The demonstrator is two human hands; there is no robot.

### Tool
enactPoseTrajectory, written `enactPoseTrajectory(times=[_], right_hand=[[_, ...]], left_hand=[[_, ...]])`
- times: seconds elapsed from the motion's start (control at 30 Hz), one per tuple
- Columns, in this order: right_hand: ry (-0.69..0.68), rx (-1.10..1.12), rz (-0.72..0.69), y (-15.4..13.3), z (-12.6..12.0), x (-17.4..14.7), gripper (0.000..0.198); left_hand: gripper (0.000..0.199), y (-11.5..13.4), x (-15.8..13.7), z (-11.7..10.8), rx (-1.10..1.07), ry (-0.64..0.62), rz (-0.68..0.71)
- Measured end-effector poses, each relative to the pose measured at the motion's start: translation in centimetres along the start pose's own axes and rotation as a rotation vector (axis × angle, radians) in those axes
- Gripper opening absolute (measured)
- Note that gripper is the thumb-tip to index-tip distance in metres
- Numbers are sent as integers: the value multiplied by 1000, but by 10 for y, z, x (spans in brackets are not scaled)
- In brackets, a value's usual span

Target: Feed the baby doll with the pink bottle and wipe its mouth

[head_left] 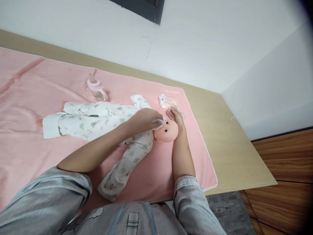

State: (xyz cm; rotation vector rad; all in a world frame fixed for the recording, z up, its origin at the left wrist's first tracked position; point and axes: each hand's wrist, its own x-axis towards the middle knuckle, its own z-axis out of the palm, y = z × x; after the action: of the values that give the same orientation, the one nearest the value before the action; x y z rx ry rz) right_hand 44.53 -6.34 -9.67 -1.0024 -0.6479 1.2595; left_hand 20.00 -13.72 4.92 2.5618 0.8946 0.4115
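Note:
A baby doll (171, 132) in white printed pajamas (114, 116) lies on its back on a pink blanket (161, 173), its head toward the right. My left hand (146, 119) reaches across the doll's chest. Its fingers pinch a white wipe (159, 122), which is against the lower part of the doll's face. Beyond the top of the doll's head, my right hand (176, 116) rests palm up with its fingers loosely spread, and I see nothing in it. Just past those fingertips sits a small clear-and-white plastic packet (166, 100).
A pink baby bottle (96, 87) with a handle lies on the blanket behind the doll's legs. The blanket covers much of a wooden table (220, 140), whose back edge meets a white wall (190, 49). Wood-grain panels (288, 160) stand at the right.

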Motion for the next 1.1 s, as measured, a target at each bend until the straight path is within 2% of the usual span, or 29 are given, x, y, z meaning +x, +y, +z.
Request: enactPoseTrajectory(times=[0.23,0.57,0.8,1.1], right_hand=[[42,56,20,3,0,-2,12],[91,49,82,-4,4,-3,8],[78,55,69,-4,4,-5,11],[95,34,84,-7,7,-6,10]], left_hand=[[22,-5,3,5,15,60,3],[18,-5,3,2,55,65,-16],[11,-3,-7,-15,86,-35,-97],[14,4,-7,-9,60,-136,-81]])
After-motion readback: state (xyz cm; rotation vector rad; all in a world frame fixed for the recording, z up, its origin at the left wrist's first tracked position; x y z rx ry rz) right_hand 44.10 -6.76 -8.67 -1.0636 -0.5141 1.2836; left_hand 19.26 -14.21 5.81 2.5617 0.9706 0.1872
